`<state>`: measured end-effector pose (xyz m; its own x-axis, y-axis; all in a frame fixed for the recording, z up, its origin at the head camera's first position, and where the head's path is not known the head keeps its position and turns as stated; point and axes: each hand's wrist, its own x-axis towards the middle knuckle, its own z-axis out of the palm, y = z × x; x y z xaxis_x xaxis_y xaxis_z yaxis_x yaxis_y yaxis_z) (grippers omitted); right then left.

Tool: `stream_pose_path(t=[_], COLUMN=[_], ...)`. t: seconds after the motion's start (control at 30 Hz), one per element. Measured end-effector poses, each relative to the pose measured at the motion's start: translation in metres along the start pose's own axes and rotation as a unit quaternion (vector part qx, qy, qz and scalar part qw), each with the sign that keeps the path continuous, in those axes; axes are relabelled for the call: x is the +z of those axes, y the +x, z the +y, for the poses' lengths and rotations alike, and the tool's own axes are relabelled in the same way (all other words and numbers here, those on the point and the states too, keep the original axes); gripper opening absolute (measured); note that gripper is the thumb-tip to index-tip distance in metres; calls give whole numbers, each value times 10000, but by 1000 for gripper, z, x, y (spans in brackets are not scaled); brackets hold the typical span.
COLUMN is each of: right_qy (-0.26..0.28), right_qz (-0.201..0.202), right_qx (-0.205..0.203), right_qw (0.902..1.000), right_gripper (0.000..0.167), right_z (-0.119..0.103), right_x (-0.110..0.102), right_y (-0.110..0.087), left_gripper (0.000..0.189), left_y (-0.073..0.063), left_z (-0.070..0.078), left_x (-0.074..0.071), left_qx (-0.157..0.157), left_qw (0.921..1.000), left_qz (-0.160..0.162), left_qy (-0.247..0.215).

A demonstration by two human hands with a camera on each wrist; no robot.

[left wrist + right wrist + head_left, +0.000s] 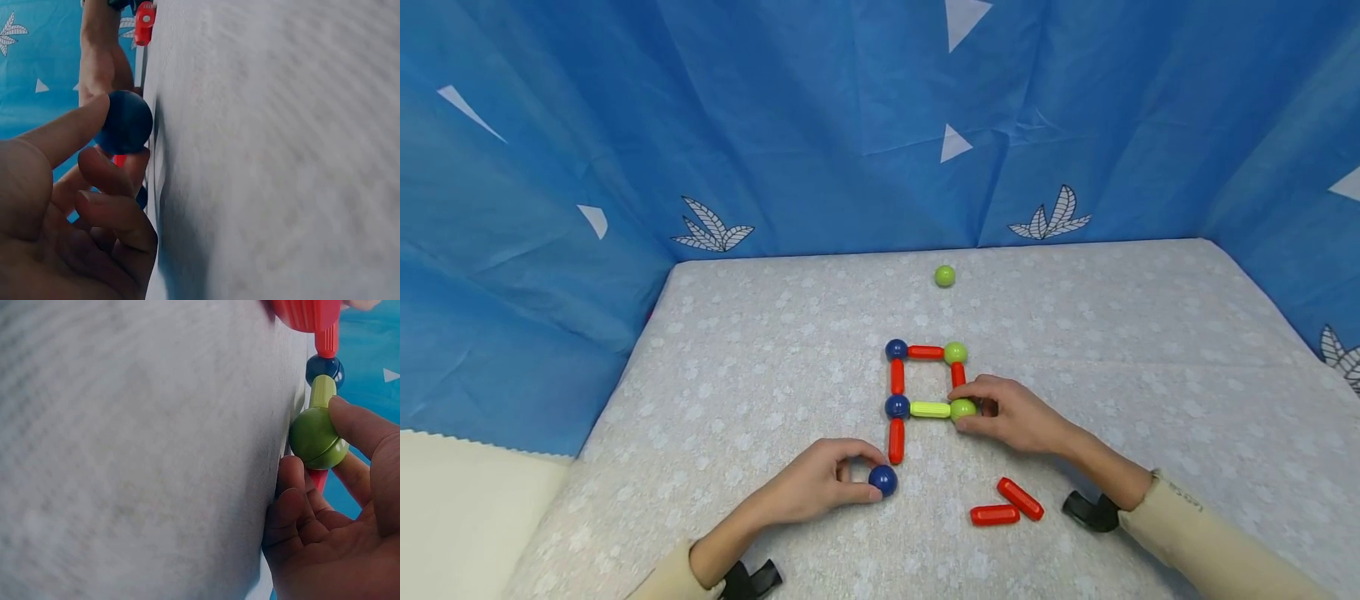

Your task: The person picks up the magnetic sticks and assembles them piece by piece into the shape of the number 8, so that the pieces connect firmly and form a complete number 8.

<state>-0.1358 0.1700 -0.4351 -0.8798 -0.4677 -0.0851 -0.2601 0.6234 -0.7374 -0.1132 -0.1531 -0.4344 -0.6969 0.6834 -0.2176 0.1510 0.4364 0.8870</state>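
Your hands are apart, each clamped on a ball: your left hand pinches a blue ball just beside a red rod, which runs from a square of rods and balls towards the near edge of the table. Your right hand pinches the green ball at the square's near right corner. Two loose red rods lie nearer you; another green ball sits by the far edge.
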Motion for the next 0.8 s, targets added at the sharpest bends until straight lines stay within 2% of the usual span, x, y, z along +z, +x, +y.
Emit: stream_pose_path(t=[0.2, 0.57, 0.8], right_qy=[-21, 13, 11], right_qz=[26, 52, 61], right_qx=[-46, -37, -61], right_qw=[10000, 10000, 10000], right_gripper=[36, 36, 36], right_z=[1, 0, 0], right_x=[0, 0, 1], right_y=[-1, -1, -1], left_gripper=[28, 31, 26], left_y=[5, 7, 6], left_z=[2, 4, 4], left_x=[2, 4, 4], left_qx=[20, 167, 62], left_qw=[9998, 9997, 9998], left_qz=[57, 129, 78], left_qy=[175, 140, 145])
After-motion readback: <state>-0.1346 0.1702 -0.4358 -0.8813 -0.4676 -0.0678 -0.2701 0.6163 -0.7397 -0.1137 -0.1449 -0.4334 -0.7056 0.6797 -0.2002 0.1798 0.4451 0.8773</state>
